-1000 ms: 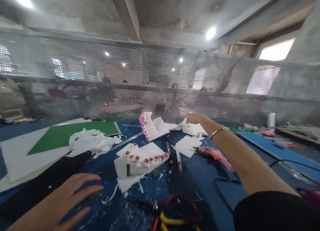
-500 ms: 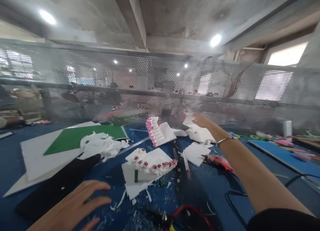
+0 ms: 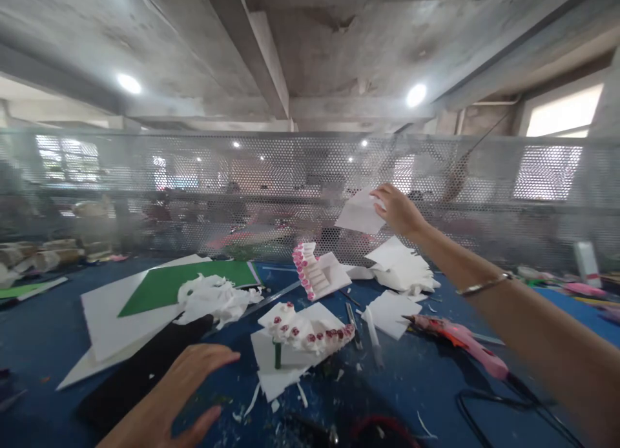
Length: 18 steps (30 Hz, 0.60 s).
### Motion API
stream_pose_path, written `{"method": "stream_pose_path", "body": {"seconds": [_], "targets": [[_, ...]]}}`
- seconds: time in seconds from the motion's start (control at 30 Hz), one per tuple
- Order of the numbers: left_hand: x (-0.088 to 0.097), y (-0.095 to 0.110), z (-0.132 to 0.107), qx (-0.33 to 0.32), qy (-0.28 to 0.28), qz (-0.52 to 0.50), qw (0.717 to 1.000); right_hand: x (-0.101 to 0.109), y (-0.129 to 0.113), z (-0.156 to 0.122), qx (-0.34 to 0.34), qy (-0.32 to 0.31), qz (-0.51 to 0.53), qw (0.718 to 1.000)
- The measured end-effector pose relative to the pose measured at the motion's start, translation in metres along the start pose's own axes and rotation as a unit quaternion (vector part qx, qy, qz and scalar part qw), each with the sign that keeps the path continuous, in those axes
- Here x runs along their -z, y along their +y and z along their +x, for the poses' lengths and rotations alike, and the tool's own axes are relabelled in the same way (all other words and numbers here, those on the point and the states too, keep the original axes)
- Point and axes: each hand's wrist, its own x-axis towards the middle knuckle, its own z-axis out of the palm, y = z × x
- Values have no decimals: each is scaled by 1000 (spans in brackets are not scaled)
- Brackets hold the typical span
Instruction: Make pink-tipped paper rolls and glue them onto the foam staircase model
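Pinched in my right hand (image 3: 398, 209) is a thin white paper sheet (image 3: 359, 212), raised in front of the perforated screen. Under it lies a loose pile of white sheets (image 3: 403, 267). My left hand (image 3: 186, 393) hovers at the lower left with thumb and fingers apart, holding nothing. Ahead of that hand, a white folded piece with dark red rosettes (image 3: 310, 328) rests on a white sheet, a short green stick (image 3: 278, 356) beneath its left end. Farther back stands a pleated white piece with pink tips (image 3: 310, 274).
A pink glue gun (image 3: 458, 341) with a black cord lies at right. Crumpled white material (image 3: 217, 298), a green sheet (image 3: 184, 283) and a black strip (image 3: 140, 367) are at left. Red-handled pliers (image 3: 382, 432) lie at the front edge. The perforated metal screen (image 3: 271, 177) borders the table's back.
My right hand has lifted a white sheet up off the pile. The left hand's fingers have drawn closer together, still away from everything. The view has tilted up slightly.
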Motion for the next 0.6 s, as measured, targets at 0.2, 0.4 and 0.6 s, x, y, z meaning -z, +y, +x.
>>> {"method": "stream_pose_path", "body": {"seconds": [0.2,0.4,0.6], "targets": [[11,27,34,-17,7,-57,998,57,-82,-40,98,26,148,984],[24,80,95,-48,46,-85,994,89,-139,-89,41,-85,411,907],[31,93,115,-38,-241,-198,949,81,-119,-97,-73,-105,482,867]]}}
